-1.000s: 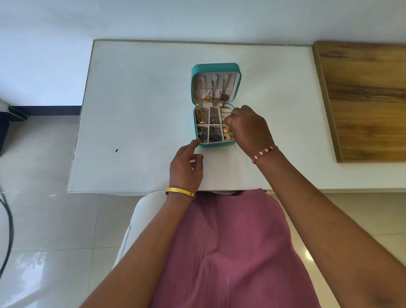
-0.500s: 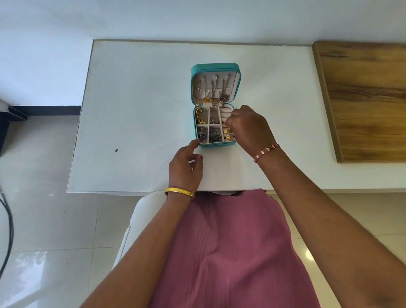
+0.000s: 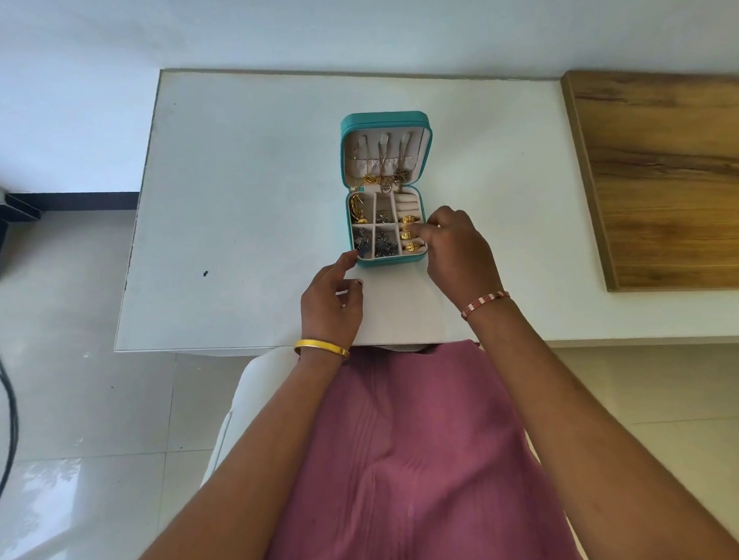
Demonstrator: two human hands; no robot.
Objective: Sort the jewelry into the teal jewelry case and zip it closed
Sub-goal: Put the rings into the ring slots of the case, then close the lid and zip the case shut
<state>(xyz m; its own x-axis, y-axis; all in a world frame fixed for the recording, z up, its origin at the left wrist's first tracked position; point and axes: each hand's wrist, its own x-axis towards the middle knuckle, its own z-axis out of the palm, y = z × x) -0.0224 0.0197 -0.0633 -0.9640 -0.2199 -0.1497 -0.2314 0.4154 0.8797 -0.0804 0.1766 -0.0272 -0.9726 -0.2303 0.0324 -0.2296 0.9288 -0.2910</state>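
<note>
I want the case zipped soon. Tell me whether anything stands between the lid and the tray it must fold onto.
Yes. The right hand reaches over the tray's right side, fingertips at the gold rings in the ring rolls. Necklace pendants hang from the open lid across the hinge. The left hand touches the teal case's near left corner, outside it.

White table (image 3: 243, 192), wooden board (image 3: 670, 178) (right), tiled floor (image 3: 67, 424)

Bright, even daylight; shadows soft, barely any under the hands. Glare patch on the glossy floor tiles (image 3: 44, 481) at lower left. Wide-angle bend at the edges, focus sharp mid-frame, cable (image 3: 6, 410) slightly blurred.
</note>
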